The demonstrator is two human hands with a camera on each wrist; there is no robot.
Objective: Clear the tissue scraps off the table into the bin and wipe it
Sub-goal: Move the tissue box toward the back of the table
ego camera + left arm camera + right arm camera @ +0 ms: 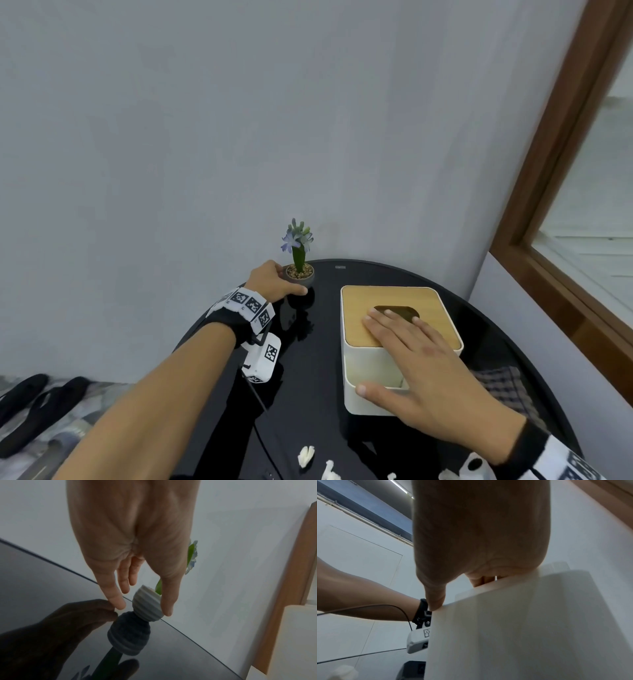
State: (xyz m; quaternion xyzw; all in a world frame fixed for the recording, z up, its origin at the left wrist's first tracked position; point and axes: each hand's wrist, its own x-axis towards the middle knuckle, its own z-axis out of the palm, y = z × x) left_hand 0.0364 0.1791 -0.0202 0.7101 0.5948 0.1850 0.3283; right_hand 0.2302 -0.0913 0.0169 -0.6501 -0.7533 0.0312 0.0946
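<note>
- Two hands are in view over a round black table [325, 342], which fills the lower centre of the head view.
- At lower left of the frame, off the table, we note dark sandals [30, 401] on a patterned floor.
- Left of centre, the left hand [274, 282] reaches to a small ribbed grey flower pot [301, 275] at the table's far edge, against the wall. In the left wrist view the thumb touches one side of the pot and the fingers [116, 595] lie just beside the other. We record the hand as curled around the pot; we cannot tell whether the fingers press it.
- The pot stands upright, its mirror image showing in the glossy tabletop.
- Along the bottom edge, centre to right, we count several white tissue scraps [306, 455] lying on the table near its front.
- Right of centre sits a white tissue box [373, 373] with a wooden lid. The right hand [421, 363] lies flat on it, fingers straight over the lid's opening, thumb down at the front corner. We record it as relaxed and gripping nothing.
- To the right of the box, a checked cloth [503, 387] lies on the table.
- At far right of the frame, a wooden window frame [555, 171] runs up the wall.
</note>
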